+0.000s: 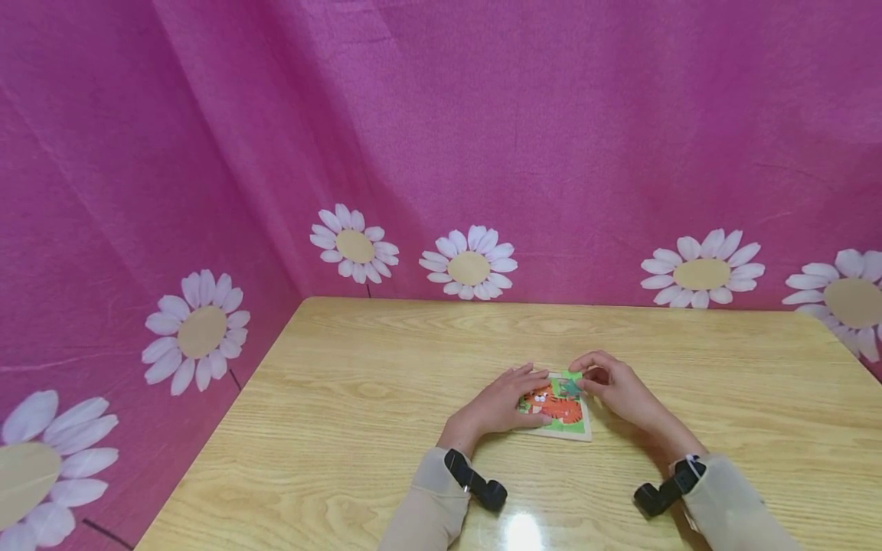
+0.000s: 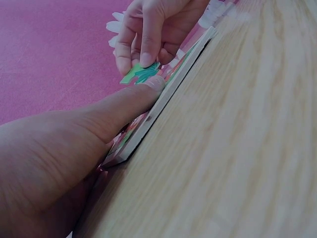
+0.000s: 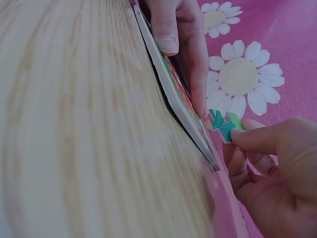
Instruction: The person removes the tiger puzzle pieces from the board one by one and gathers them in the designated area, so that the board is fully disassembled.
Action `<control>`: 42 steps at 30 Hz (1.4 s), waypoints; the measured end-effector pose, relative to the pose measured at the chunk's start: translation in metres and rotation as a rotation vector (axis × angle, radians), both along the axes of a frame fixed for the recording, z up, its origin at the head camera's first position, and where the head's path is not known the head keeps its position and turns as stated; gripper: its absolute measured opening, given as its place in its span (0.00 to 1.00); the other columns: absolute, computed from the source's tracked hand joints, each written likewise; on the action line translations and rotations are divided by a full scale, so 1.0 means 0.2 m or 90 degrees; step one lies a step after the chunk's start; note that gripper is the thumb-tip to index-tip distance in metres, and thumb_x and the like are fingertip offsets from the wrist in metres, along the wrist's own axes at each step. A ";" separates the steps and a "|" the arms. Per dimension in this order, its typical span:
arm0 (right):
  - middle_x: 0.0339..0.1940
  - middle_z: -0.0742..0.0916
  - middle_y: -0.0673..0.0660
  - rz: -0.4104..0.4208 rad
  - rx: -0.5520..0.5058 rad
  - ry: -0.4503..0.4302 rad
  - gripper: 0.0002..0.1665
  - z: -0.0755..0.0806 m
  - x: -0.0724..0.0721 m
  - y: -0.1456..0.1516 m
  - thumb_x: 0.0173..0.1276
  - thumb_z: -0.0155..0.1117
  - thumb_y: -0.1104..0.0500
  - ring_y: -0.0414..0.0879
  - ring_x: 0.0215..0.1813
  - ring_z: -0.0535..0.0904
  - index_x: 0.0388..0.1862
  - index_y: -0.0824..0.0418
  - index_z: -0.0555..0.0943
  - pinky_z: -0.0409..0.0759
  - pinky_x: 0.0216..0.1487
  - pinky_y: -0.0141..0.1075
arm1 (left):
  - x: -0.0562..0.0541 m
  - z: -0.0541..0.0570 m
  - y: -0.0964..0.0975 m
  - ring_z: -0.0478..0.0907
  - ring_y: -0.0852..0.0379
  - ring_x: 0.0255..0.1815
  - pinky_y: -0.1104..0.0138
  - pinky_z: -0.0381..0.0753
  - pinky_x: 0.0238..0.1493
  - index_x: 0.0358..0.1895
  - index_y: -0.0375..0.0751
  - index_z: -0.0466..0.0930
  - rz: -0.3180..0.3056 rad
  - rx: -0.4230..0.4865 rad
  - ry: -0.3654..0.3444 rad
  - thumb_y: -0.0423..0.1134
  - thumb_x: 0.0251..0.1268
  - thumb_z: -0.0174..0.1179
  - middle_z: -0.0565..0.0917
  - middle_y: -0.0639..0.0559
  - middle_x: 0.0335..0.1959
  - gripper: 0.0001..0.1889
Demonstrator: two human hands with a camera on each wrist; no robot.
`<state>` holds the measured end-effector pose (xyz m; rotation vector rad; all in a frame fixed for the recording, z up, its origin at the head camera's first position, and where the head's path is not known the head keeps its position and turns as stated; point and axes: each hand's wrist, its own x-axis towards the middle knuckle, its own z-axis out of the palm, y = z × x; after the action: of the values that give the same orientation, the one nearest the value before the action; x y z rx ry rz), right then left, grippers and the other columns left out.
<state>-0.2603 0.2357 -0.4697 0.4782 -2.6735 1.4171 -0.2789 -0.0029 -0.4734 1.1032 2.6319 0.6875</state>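
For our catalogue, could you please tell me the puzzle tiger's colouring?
The tiger is mainly orange with dark stripes, clearest in the head view.

the puzzle [image 1: 566,413] shows an orange animal with black stripes on bright green, edged by a pale frame [image 1: 587,430]. the puzzle piece [image 3: 223,126] is light green with a teal leaf shape. the tabletop [image 1: 324,428] is tan with streaky grain; the curtain [image 1: 551,138] is magenta, printed with white-petalled, beige-centred flowers [image 1: 468,268]. the sleeves [image 1: 426,501] are beige.

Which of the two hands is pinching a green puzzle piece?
The right hand: it pinches the green piece between thumb and fingers, while the left hand rests on the tiger puzzle.
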 end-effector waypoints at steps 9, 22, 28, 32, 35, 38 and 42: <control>0.49 0.81 0.65 0.001 -0.007 -0.005 0.11 0.01 0.01 0.02 0.67 0.61 0.70 0.32 0.35 0.72 0.48 0.68 0.79 0.72 0.31 0.25 | 0.00 0.00 0.00 0.48 0.59 0.82 0.61 0.49 0.83 0.74 0.55 0.64 0.009 0.000 -0.003 0.57 0.66 0.60 0.61 0.64 0.77 0.34; 0.48 0.82 0.67 0.003 0.001 0.015 0.10 0.01 0.02 0.07 0.66 0.60 0.73 0.30 0.37 0.76 0.46 0.70 0.78 0.75 0.38 0.23 | 0.01 0.01 0.00 0.49 0.58 0.82 0.62 0.49 0.83 0.73 0.54 0.65 0.012 0.006 -0.007 0.56 0.65 0.61 0.62 0.63 0.77 0.34; 0.47 0.82 0.67 0.004 -0.002 0.027 0.10 0.00 0.02 0.09 0.66 0.60 0.72 0.27 0.39 0.76 0.46 0.70 0.78 0.76 0.40 0.22 | 0.01 0.01 0.00 0.49 0.58 0.82 0.61 0.51 0.82 0.73 0.54 0.65 0.016 0.010 -0.014 0.56 0.65 0.61 0.61 0.62 0.77 0.34; 0.48 0.82 0.66 0.002 0.003 0.021 0.10 0.01 0.03 0.10 0.67 0.60 0.72 0.27 0.41 0.76 0.47 0.70 0.79 0.77 0.42 0.21 | 0.01 0.01 0.00 0.49 0.58 0.82 0.60 0.51 0.82 0.73 0.54 0.65 0.016 0.010 -0.011 0.56 0.65 0.61 0.61 0.62 0.77 0.34; 0.48 0.82 0.65 0.000 0.007 0.016 0.10 0.01 0.04 0.11 0.67 0.61 0.72 0.27 0.42 0.76 0.47 0.69 0.79 0.76 0.43 0.20 | 0.01 0.01 0.00 0.49 0.58 0.82 0.61 0.51 0.82 0.73 0.53 0.65 0.014 0.008 -0.007 0.56 0.65 0.61 0.61 0.62 0.77 0.34; 0.48 0.81 0.64 -0.002 0.013 0.013 0.10 0.01 0.04 0.13 0.67 0.61 0.71 0.29 0.41 0.76 0.47 0.68 0.79 0.75 0.41 0.21 | 0.01 0.01 0.00 0.49 0.58 0.82 0.62 0.50 0.82 0.73 0.53 0.65 0.012 0.008 -0.004 0.55 0.65 0.61 0.61 0.62 0.77 0.34; 0.47 0.81 0.63 -0.005 0.017 0.012 0.10 0.01 0.04 0.14 0.68 0.60 0.71 0.34 0.40 0.77 0.47 0.68 0.79 0.75 0.41 0.21 | 0.01 0.01 0.00 0.49 0.58 0.82 0.62 0.49 0.83 0.74 0.53 0.64 0.011 0.006 0.003 0.56 0.65 0.61 0.61 0.62 0.77 0.35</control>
<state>-0.2515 0.2646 -0.4672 0.4796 -2.6792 1.3702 -0.2769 -0.0032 -0.4721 1.0877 2.6478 0.7027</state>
